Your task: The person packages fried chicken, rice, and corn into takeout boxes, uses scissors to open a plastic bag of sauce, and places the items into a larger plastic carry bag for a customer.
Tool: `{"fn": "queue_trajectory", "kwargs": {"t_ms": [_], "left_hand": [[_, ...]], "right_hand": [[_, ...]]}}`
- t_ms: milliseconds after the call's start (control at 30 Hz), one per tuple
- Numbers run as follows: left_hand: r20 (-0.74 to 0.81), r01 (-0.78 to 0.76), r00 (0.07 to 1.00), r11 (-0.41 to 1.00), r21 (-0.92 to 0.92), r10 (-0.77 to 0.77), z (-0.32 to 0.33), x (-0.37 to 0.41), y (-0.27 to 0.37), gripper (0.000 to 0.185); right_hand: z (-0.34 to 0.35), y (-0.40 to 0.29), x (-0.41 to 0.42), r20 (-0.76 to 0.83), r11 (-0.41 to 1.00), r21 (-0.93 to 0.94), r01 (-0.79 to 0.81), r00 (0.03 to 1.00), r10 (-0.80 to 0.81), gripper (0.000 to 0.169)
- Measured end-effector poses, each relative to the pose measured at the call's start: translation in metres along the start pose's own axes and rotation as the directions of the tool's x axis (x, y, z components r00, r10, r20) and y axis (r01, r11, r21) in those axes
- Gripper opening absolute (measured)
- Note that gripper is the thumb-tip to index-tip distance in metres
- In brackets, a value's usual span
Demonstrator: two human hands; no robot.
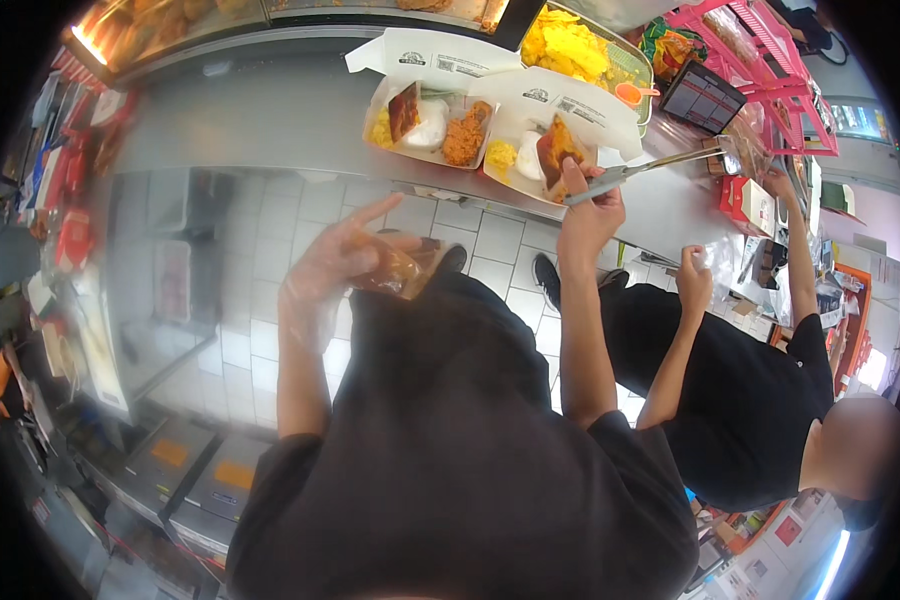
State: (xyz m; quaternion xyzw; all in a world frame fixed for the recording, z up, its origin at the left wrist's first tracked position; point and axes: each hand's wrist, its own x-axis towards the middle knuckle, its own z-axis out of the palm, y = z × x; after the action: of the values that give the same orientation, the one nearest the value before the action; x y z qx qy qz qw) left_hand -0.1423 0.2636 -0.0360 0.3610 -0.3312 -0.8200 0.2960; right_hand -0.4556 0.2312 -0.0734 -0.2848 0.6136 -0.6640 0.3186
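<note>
Two open cardboard meal boxes stand side by side at the counter's near edge. The left meal box (427,157) holds fried chicken (466,135), a white wrapped portion (426,126), yellow food and a sauce packet (404,112). In the right meal box (510,182) are yellow food (502,154) and a white portion (529,156). My right hand (591,214) holds metal tongs (630,171), its fingers also on a red-orange packet (557,150) at that box. My left hand (337,259), in a clear plastic glove, holds a clear packet with brown contents (397,274) over the floor.
A wire basket (649,79) of yellow crisps or wrappers (566,45) stands behind the boxes, with an orange scoop (628,94) at its side. Right of it are a tablet (701,97) and pink racks (776,71). A co-worker (742,397) reaches over the counter (262,112) close on my right.
</note>
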Motion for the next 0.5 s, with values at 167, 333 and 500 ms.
{"fn": "queue_trajectory", "kwargs": {"t_ms": [167, 333, 500], "left_hand": [[0.037, 0.027, 0.999, 1.0, -0.014, -0.027, -0.025, 0.007, 0.008, 0.094], [0.015, 0.12, 0.993, 0.992, 0.039, -0.12, -0.021, 0.008, 0.038, 0.087], [0.028, 0.114, 0.993, 0.993, 0.026, -0.114, -0.038, 0.009, 0.047, 0.081]], "right_hand": [[0.022, 0.044, 0.009, -0.152, 0.993, 0.118, -0.014, 0.988, 0.032, 0.022], [0.04, 0.088, 0.017, -0.256, 0.943, -0.198, 0.266, 0.915, -0.312, 0.027], [0.034, 0.083, 0.001, -0.276, 0.801, -0.547, 0.244, 0.85, -0.448, 0.036]]}}
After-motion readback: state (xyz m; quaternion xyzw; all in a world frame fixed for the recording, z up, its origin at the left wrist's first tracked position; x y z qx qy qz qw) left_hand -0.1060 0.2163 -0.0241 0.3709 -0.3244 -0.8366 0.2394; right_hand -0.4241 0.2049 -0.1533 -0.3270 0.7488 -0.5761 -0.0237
